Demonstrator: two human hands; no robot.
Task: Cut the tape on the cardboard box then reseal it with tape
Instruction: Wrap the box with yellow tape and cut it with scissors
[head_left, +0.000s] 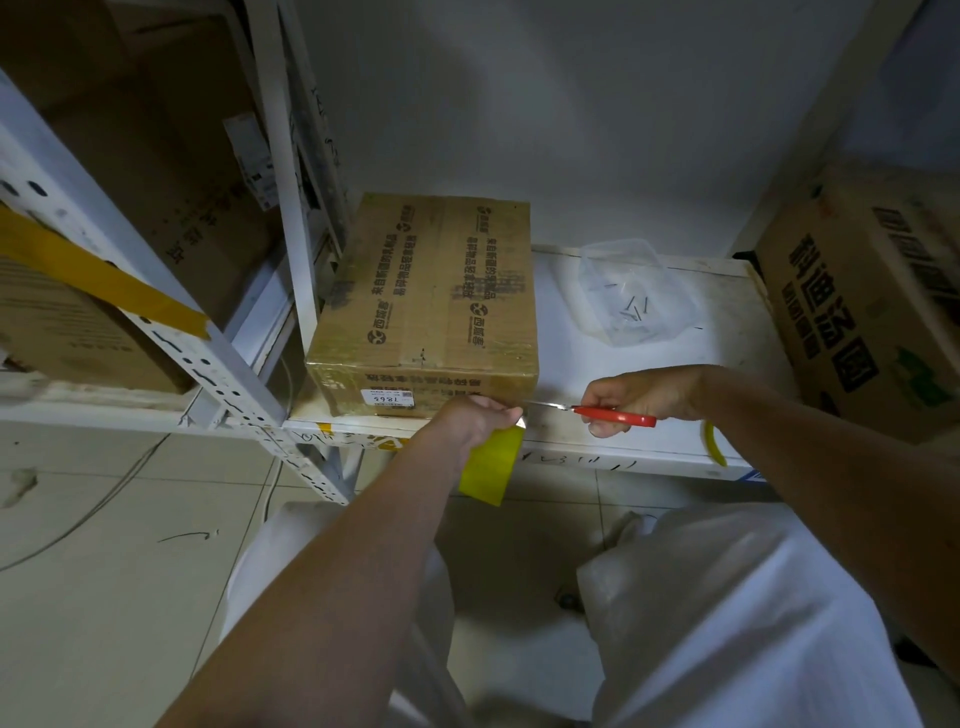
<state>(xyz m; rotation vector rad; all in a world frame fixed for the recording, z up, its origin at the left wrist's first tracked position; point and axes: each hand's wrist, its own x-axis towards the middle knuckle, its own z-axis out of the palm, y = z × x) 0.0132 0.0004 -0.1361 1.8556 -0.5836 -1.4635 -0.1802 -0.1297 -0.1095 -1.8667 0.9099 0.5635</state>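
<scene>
On the box (426, 306), label "1865"; left hand (480, 415) grips tape roll (493, 465), right hand (636, 397) scissors (613, 414).

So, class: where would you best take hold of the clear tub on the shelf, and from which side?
Grip the clear tub by its near rim, from above and in front. Its open mouth faces up, the wall stands behind it, and the box blocks its left side.

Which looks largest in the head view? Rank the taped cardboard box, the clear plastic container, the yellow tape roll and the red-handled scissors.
1. Taped cardboard box
2. Clear plastic container
3. Yellow tape roll and red-handled scissors: unsure, both partly hidden by the hands and nearer the camera.
</scene>
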